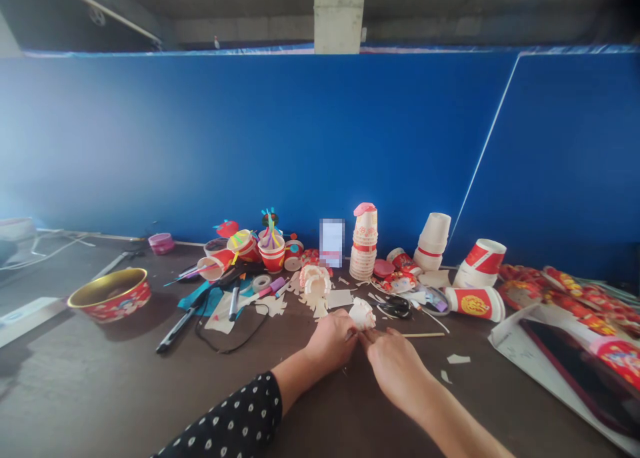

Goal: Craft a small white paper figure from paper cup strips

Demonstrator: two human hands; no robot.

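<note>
In the middle of the table, a small white cut paper cup piece (pixel 362 313) with faint red marks stands just beyond my fingertips. My left hand (pixel 331 341) is closed on its near left side, with the thumb and fingers pressed together. My right hand (pixel 393 359) meets it from the right, fingers bent and close together at the lower edge. What the right fingertips grip, if anything, is hidden. A thin wooden stick (pixel 424 335) lies to the right of my right hand. Behind stands a cup cut into petal-like strips (pixel 316 283).
A stack of paper cups (pixel 363 251) stands by the blue partition (pixel 280 131). At left are a red-gold round tin (pixel 111 295), a black pen (pixel 183 325) and cup crafts (pixel 273 253). A phone (pixel 580 371) lies at right. Paper scraps (pixel 459 359) are scattered nearby.
</note>
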